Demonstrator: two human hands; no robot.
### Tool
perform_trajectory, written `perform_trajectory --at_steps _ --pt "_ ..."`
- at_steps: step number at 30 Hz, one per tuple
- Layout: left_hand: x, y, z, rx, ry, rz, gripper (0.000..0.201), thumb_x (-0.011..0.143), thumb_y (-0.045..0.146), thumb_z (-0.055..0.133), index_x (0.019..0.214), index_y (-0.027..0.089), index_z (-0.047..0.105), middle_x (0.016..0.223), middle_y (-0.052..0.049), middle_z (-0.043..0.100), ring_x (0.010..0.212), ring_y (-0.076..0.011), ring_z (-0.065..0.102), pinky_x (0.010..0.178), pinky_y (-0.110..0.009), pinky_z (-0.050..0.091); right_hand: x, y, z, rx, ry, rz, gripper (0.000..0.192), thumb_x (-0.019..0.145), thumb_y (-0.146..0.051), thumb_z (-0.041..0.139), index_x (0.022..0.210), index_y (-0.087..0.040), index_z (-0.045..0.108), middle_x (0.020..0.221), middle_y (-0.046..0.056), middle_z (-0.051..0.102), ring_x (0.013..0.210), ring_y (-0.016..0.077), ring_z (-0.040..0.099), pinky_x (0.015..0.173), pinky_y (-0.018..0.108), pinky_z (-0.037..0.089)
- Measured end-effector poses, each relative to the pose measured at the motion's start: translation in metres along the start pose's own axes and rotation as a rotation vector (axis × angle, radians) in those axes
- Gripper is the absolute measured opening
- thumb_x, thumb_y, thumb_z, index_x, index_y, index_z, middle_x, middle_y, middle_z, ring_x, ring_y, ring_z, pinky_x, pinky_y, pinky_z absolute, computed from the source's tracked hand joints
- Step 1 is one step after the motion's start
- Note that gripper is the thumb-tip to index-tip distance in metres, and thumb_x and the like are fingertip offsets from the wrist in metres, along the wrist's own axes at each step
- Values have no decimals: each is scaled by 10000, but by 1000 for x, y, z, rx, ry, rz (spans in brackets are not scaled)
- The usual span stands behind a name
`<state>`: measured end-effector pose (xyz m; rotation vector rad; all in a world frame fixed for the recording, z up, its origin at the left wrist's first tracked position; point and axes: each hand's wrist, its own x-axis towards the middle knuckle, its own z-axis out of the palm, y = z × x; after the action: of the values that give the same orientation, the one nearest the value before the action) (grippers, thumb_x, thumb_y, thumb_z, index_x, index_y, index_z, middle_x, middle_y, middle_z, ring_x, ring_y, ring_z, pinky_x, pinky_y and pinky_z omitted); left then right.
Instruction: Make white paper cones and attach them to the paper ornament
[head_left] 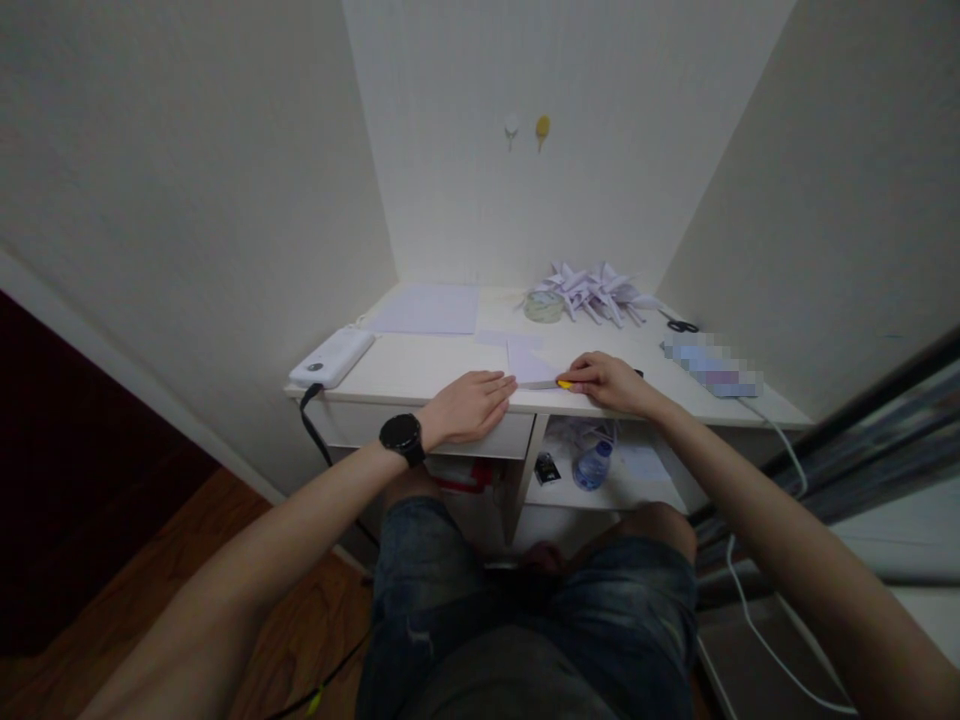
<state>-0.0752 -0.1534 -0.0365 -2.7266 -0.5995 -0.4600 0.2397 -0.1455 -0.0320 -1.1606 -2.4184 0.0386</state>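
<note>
— So, any writing or brand legible anywhere?
— None; the bottle (594, 465) label on the shelf below is too small to read.
— And the hands?
— Left hand (469, 405) lies flat, fingers spread, beside the folded lilac paper (529, 363) at the surface (420, 370) front edge. Right hand (609, 380) pinches a small yellow object (564, 384), pressing it to the paper's corner.

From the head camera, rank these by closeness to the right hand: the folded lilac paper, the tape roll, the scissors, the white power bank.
Measured from the right hand:
1. Folded lilac paper, touching its fingertips, just left of it.
2. Tape roll, behind the hand, toward the wall.
3. Scissors, back right; nearly level with the tape roll, too close to call firmly.
4. White power bank, far left desk edge.
</note>
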Motion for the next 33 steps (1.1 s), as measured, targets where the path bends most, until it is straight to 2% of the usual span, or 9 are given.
perform_trajectory --at_steps 11,16,24,33 --pt "-2 -2 5 -43 2 -18 466 1021 286 328 1386 70 521 1424 -159 551 1356 -226 491 1137 -431 379 0 5 -3 28 -12 0 289 891 -291 581 1111 -295 769 1055 86 706 952 247 630 884 400 503" --pt "-1 -1 3 -30 -17 -26 484 1028 290 303 1377 38 524 1419 -174 551 1354 -233 493 1140 -420 372 1 5 -4 25 -17 0 289 889 -267 578 1101 -282 773 1045 89 703 948 249 630 881 398 500" --pt "-1 1 1 -83 12 -28 476 1020 291 302 1362 72 551 1409 -160 564 1350 -234 498 1136 -451 388 -11 11 -12 54 -15 21 301 877 -234 570 1088 -285 778 1042 82 709 931 235 636 880 386 505" --pt "5 -4 -4 -299 86 -248 373 970 318 449 1212 147 674 1238 -86 700 1197 -225 624 1042 -398 490 -17 12 -10 -28 -11 54 304 882 -270 578 1121 -267 767 1044 97 689 948 245 623 869 386 504"
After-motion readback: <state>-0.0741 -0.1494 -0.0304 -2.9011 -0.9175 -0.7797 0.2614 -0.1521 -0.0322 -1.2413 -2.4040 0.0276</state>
